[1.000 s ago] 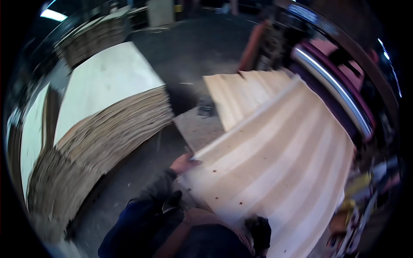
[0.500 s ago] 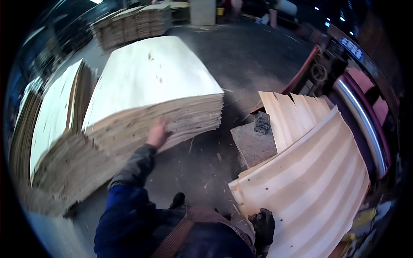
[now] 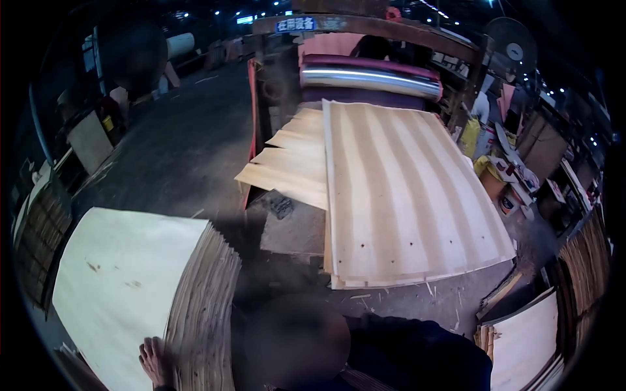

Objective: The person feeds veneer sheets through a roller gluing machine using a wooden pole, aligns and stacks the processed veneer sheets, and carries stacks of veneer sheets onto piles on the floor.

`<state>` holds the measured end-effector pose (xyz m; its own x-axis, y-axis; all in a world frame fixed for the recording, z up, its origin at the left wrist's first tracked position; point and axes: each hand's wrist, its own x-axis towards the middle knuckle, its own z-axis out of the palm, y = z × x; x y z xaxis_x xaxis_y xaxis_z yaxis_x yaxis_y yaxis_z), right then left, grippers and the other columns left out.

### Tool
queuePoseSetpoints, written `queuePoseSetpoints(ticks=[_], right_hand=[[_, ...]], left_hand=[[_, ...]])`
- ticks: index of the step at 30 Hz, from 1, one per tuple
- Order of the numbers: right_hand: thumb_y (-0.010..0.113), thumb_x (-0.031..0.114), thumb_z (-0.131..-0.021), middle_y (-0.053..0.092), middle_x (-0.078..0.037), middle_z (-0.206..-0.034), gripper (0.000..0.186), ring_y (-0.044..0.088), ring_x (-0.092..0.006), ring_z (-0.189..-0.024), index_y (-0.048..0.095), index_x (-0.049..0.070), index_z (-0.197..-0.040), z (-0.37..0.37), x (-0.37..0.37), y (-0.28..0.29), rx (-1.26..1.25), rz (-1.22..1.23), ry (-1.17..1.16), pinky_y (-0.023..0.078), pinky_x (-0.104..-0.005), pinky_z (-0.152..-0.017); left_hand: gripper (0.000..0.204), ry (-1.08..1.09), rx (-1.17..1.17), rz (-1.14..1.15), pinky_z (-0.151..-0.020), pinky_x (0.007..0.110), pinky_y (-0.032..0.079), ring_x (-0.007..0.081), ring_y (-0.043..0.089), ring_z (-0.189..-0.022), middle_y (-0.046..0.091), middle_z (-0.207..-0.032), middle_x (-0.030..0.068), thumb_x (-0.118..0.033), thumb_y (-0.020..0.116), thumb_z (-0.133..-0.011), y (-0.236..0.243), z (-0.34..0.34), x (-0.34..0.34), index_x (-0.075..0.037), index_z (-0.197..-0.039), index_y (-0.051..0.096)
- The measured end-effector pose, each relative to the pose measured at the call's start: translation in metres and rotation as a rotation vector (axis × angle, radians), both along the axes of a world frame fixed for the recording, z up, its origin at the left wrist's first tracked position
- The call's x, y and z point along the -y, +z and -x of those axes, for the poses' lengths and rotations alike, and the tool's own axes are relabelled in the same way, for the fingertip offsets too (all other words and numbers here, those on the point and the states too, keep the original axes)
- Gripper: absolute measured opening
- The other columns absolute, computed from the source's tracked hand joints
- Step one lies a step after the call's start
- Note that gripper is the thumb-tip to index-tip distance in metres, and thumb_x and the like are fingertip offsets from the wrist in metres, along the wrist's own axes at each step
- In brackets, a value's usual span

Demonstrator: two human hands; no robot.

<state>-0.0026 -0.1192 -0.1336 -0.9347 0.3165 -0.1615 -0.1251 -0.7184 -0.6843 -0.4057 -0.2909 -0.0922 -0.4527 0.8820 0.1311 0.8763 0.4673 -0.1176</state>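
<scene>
A dark grey, dusty floor [image 3: 169, 153] runs through the work area. Thin, pale wood splinters [image 3: 360, 297] lie scattered directly on it, near the close edge of the broad, cream-and-tan striped wood veneer sheets [image 3: 417, 189]. Beside those sheets, a flat-topped, dull grey slab [image 3: 290, 236] carries a small, dark, rough block [image 3: 282, 206]. What bears the striped sheets is mostly hidden beneath them.

I see a thick stack of pale veneer sheets [image 3: 202, 319] at lower left, lying flat, top sheet [image 3: 127, 260] brown-flecked, edges ragged.
</scene>
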Motion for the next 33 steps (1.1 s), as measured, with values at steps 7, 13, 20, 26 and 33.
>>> queuePoseSetpoints(ticks=[7,13,20,26,33], right_hand=[[0.044,0.029,-0.093,0.059,-0.014,-0.101,0.036,0.060,-0.0233,-0.085,0.050,0.001,-0.113,0.156,-0.023,-0.043,-0.147,0.012,0.354,0.049,-0.0318,-0.072],[0.046,0.033,-0.091,0.050,-0.019,-0.120,0.041,0.053,-0.0303,-0.103,0.048,0.001,-0.116,0.300,-0.039,-0.015,-0.491,0.603,0.446,0.045,-0.0382,-0.089],[0.062,0.039,-0.080,0.045,-0.014,-0.127,0.061,0.042,-0.0323,-0.116,0.041,0.005,-0.126,0.347,-0.039,-0.025,-0.003,0.320,0.172,0.033,-0.0540,-0.097],[0.064,0.033,-0.081,0.053,-0.011,-0.116,0.048,0.049,-0.0288,-0.108,0.049,0.005,-0.117,0.355,-0.037,-0.065,0.041,0.051,-0.026,0.040,-0.0472,-0.094],[0.060,0.028,-0.085,0.059,-0.009,-0.097,0.031,0.057,-0.0194,-0.081,0.054,0.007,-0.106,0.326,-0.029,-0.042,0.110,0.065,-0.069,0.049,-0.0332,-0.075]], left_hand=[[0.030,-0.245,-0.066,-0.048,-0.072,0.040,0.048,0.0302,0.052,-0.099,0.052,-0.110,0.0126,-0.016,0.053,-0.078,0.021,0.020,0.009,-0.005,-0.106,0.050],[0.024,-0.218,-0.169,-0.061,-0.061,0.034,0.050,0.0238,0.058,-0.091,0.057,-0.107,0.0112,-0.011,0.050,-0.076,0.057,0.033,0.015,-0.002,-0.099,0.051],[0.023,-0.105,-0.194,-0.135,-0.046,0.037,0.047,0.0286,0.058,-0.072,0.056,-0.086,0.0171,-0.014,0.050,-0.075,-0.008,0.019,0.014,0.000,-0.093,0.053],[0.029,-0.115,-0.467,-0.260,-0.046,0.052,0.047,0.0373,0.056,-0.066,0.057,-0.078,0.0237,-0.018,0.051,-0.073,-0.041,0.001,0.019,0.008,-0.087,0.056],[0.032,-0.110,-0.370,-0.159,-0.041,0.042,0.046,0.0325,0.055,-0.061,0.056,-0.081,0.0272,-0.016,0.051,-0.072,-0.023,-0.027,0.033,0.010,-0.090,0.054]])
